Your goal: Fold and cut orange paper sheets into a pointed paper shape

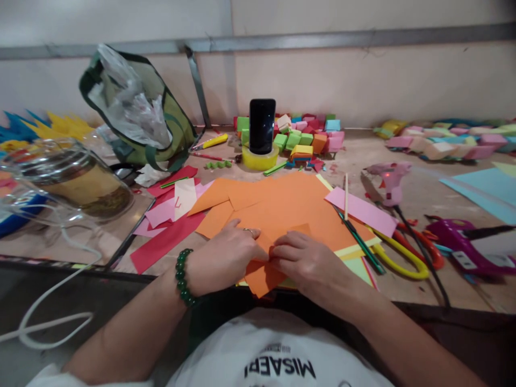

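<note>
My left hand (223, 255), with a ring and a green bead bracelet at the wrist, bends its fingers onto a small piece of orange paper (263, 279) at the table's front edge. From the other side, my right hand (312, 263) pinches the same piece, and the fingertips of both hands nearly meet. Part of the piece is hidden under the fingers. Beneath and beyond it lies a large orange sheet (282, 199) with cut edges on its left. Pink and red paper strips (167, 244) lie left of my hands.
To the right lie a green pencil (365, 247), yellow-handled scissors (403, 263), a pink glue gun (390, 180) and a purple glue gun (463, 244). A phone (262, 126) stands in a yellow tape roll (260, 160) before folded paper blocks (292, 141). A jar (80, 183) and bag (177, 118) stand left.
</note>
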Demonstrator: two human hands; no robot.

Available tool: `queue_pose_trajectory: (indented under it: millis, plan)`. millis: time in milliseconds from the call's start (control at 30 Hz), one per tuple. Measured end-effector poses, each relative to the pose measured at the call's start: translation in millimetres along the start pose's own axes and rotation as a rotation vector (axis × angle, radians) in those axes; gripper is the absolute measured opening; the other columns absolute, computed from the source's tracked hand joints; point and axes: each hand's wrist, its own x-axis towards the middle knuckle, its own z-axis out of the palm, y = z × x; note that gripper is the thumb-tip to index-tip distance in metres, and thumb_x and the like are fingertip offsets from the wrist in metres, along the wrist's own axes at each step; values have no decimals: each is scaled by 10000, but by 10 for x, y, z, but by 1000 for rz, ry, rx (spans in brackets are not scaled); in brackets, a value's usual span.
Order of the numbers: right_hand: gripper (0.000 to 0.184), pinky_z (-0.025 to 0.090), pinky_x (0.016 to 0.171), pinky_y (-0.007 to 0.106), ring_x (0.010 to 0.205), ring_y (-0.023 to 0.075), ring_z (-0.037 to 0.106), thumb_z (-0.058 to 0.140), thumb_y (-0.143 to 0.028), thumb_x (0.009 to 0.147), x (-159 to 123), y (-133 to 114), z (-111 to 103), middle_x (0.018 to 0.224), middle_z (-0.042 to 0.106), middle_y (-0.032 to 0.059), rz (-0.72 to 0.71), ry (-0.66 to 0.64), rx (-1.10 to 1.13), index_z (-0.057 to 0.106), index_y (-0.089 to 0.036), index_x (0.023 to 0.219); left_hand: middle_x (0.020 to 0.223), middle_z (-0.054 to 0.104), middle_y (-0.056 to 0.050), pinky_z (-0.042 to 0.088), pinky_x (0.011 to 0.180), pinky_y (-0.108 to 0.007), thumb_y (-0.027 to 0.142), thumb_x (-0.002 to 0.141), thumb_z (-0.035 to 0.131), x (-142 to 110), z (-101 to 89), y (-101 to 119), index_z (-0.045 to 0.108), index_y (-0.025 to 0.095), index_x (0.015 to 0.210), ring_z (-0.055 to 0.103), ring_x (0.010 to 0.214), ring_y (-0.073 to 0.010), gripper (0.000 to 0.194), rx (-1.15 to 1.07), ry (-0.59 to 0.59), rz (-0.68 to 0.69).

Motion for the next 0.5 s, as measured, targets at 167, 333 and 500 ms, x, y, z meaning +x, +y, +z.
queue_pose_trajectory:
  millis: [167, 333, 500]
  plan:
    - [237, 497, 733, 312, 882, 182, 582, 446, -59, 902, -177, -10, -40, 874, 671, 86, 15, -24, 3, 659, -151, 851, 1030, 648, -74, 354, 940, -451, 169, 882, 479, -36, 49, 16, 710, 262, 888, 620, 850, -200, 250, -11, 59, -9]
    - [359, 526, 750, 326, 883, 198, 590, 365, 31, 852, -436, -16, -107, 919, 680, 102, 118, 42, -16, 676, -139, 912, 1224, 594, -90, 330, 989, -499, 110, 850, 479, -96, 106, -1, 696, 302, 999, 606, 1005, -231, 326, 22, 59, -53]
    - [400, 541, 767, 306, 892, 192, 594, 365, 60, 809, -540, -53, -92, 931, 688, 89, 198, 103, 34, 684, -133, 956, 1254, 564, -95, 312, 995, -519, 166, 870, 468, -98, 69, 165, 687, 265, 975, 530, 1109, -267, 262, 45, 59, -92]
